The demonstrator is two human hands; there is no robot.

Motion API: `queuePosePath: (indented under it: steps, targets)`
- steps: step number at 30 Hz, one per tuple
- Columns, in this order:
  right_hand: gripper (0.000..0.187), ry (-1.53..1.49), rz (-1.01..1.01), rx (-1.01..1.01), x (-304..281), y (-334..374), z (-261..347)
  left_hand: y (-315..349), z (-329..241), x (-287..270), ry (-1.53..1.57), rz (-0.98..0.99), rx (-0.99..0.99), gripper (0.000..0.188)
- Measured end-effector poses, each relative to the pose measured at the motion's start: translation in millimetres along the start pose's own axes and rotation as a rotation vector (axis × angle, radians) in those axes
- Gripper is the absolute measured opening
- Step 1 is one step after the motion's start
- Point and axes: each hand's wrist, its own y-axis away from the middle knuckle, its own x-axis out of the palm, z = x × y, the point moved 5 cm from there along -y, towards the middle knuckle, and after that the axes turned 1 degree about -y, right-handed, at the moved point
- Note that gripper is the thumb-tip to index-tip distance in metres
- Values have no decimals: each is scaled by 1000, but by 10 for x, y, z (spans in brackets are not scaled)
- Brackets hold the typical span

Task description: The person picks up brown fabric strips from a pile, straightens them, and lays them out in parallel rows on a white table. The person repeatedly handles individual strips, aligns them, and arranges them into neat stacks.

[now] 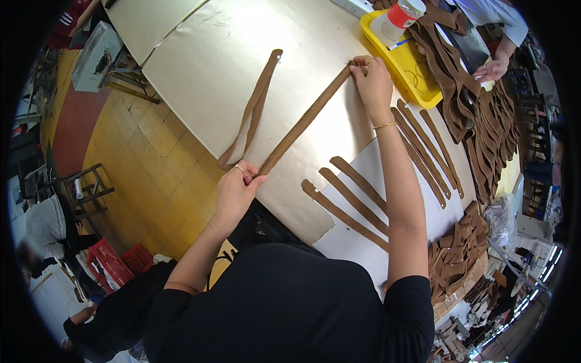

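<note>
Brown leather-like strap (pixel 305 119) stretches taut between two pinching hands on a pale work table (pixel 212 60): the fingertips of the right hand (pixel 372 81) close on its far end, near the yellow tray (pixel 417 85), while the thumb and fingers of the left hand (pixel 236 190) clamp its near end right at the table's front edge. The strap lies diagonally across the bare tabletop, flat against the surface along most of its length. Just to its left, a second, folded brown strap (pixel 251 112) rests loose, close enough that a sideways slide of the held strap could nudge it out of place. The near end sits so close to the edge that a slackened left-hand pinch would likely let it drop toward the tiled floor (pixel 145 169). To the right, cut brown strips (pixel 351 196) lie in rows on a white sheet (pixel 363 242), directly under the person's right forearm, and a lowered elbow could scatter them. Farther out, a white-and-red container (pixel 396 18) stands in the tray and heaps of brown pieces (pixel 478 121) crowd the table's far side, where another person's hand (pixel 491 69) works; an overreach by the right hand could bump the tray.
</note>
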Motion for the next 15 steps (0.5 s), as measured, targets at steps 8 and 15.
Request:
queuePosePath:
  steps: [8, 15]
  targets:
    - [18, -94, -14, -14, -13, 21, -26, 36, -123, -33, -137, 5, 66, 20]
    - [12, -319, 99, 94, -144, -28, 0, 62, -141, -63, -186, -71, 181, 19]
